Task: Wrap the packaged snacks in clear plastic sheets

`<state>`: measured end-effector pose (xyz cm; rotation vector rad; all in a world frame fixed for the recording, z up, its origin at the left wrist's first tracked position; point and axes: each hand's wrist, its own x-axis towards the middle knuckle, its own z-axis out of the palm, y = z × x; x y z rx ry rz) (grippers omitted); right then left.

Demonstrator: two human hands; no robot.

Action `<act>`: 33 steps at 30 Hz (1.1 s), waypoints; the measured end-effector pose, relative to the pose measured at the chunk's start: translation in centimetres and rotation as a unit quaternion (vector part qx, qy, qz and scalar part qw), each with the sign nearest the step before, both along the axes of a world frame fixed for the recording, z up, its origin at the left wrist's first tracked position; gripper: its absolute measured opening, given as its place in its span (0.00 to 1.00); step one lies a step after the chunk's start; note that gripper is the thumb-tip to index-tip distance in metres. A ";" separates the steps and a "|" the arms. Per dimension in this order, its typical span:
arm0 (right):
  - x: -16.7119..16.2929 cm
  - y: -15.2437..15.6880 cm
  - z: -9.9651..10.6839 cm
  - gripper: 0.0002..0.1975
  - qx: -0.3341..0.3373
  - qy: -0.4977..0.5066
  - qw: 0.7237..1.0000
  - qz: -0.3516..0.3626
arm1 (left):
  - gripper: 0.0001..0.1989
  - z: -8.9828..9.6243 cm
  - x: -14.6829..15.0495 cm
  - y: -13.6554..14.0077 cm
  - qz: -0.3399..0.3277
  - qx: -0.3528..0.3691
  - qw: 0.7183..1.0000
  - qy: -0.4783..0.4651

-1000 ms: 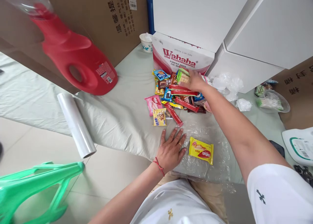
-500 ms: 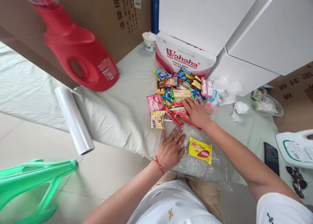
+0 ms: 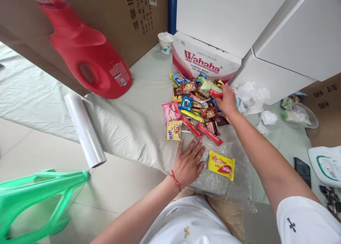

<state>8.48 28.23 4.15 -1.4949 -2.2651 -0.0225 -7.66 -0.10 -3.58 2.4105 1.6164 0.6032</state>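
My right hand (image 3: 227, 100) grips a few snack packets (image 3: 211, 88), green and red, above the back of a snack pile (image 3: 193, 105). My left hand (image 3: 188, 162) lies flat with fingers spread at the table's front edge, its thumb side by a clear plastic sheet (image 3: 239, 158). On that sheet rests a yellow Nabati wafer packet (image 3: 221, 165). Just beyond the left fingertips are a yellow cookie packet (image 3: 174, 130) and two red stick packets (image 3: 210, 134). A pink Nabati packet (image 3: 171, 112) sits at the pile's left side.
Behind the pile stands a Wahaha carton (image 3: 205, 55) under white boxes (image 3: 223, 16). To the left are a red detergent bottle (image 3: 99, 66), a plastic film roll (image 3: 85, 130) and a green stool (image 3: 42, 198). Crumpled clear bags (image 3: 253, 96) and a phone (image 3: 302, 171) lie to the right.
My right hand has lifted the green and red packets from the front of the pile and carried them toward the back, uncovering packets underneath. My left hand stays flat.
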 end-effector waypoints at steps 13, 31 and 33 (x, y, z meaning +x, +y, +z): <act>-1.5 -4.5 3.1 0.31 -0.087 -0.070 0.979 0.172 | 0.27 -0.1 0.0 0.0 0.000 0.015 1.000 -0.006; -2.2 -4.9 -0.7 0.13 0.034 0.000 0.972 0.232 | 0.27 0.1 0.0 -0.1 -0.003 0.008 1.000 0.003; -3.8 -5.7 -0.1 0.13 0.040 0.013 0.976 0.213 | 0.27 0.1 0.0 -0.1 -0.002 0.007 1.000 0.005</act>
